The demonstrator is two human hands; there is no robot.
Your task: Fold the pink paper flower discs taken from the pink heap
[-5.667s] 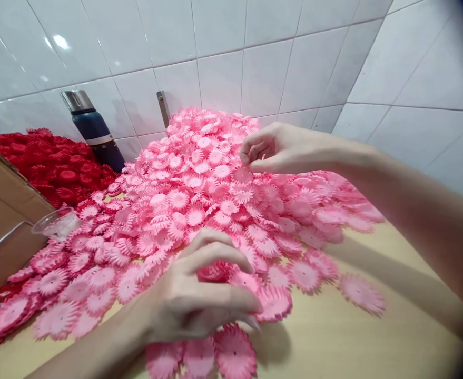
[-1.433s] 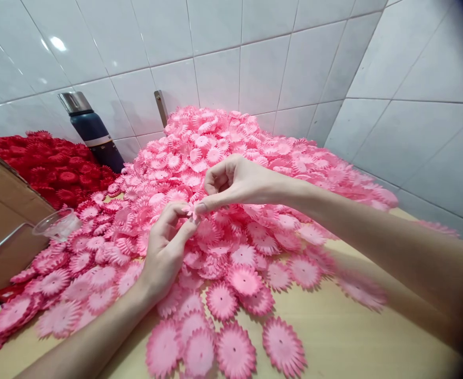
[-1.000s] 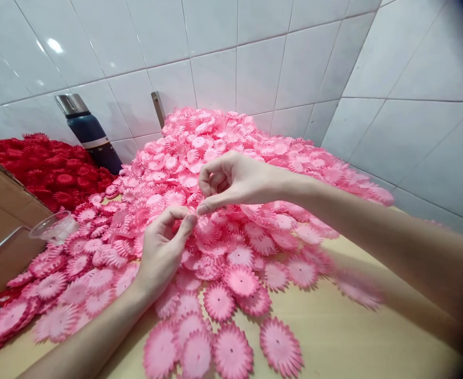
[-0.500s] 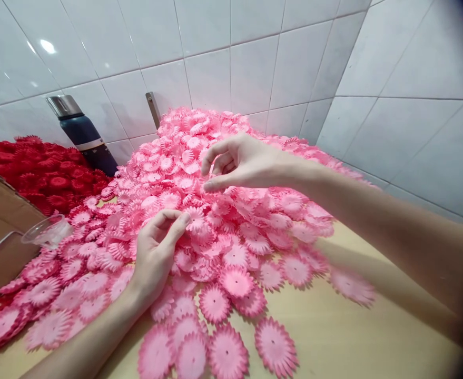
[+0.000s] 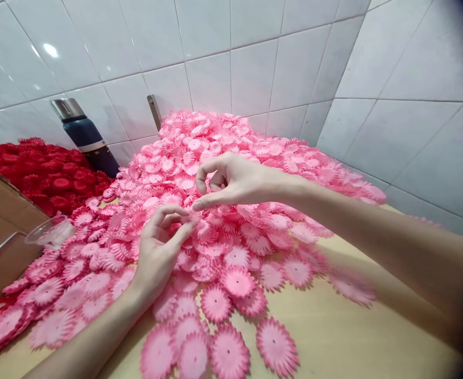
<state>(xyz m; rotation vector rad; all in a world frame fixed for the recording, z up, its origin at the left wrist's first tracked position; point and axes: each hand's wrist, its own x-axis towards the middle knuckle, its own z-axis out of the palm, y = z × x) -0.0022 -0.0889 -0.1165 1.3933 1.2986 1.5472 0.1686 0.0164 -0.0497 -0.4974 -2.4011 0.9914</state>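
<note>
My left hand (image 5: 158, 250) is low over the front of a heap of pink flower-shaped discs (image 5: 235, 258), its thumb and forefinger in a loose pinch. Whatever lies between those fingertips is too small to make out. Just above and to the right, my right hand (image 5: 231, 181) hovers over the heap with curled fingers and a small gap between thumb and forefinger; nothing shows plainly in it. The two hands' fingertips are close together. The discs have toothed, darker pink edges, and several show a small centre hole.
A dark blue bottle (image 5: 91, 139) with a steel cap leans by the tiled wall (image 5: 250, 68). Red discs (image 5: 53, 173) are piled at left, behind a cardboard box (image 5: 6, 216). A clear plastic cup (image 5: 51, 231) lies on the pink discs. Pale tabletop (image 5: 345, 337) shows at front right.
My right hand has come down and slightly left, bringing its fingertips close to my left hand. The left thumb and forefinger have parted a little.
</note>
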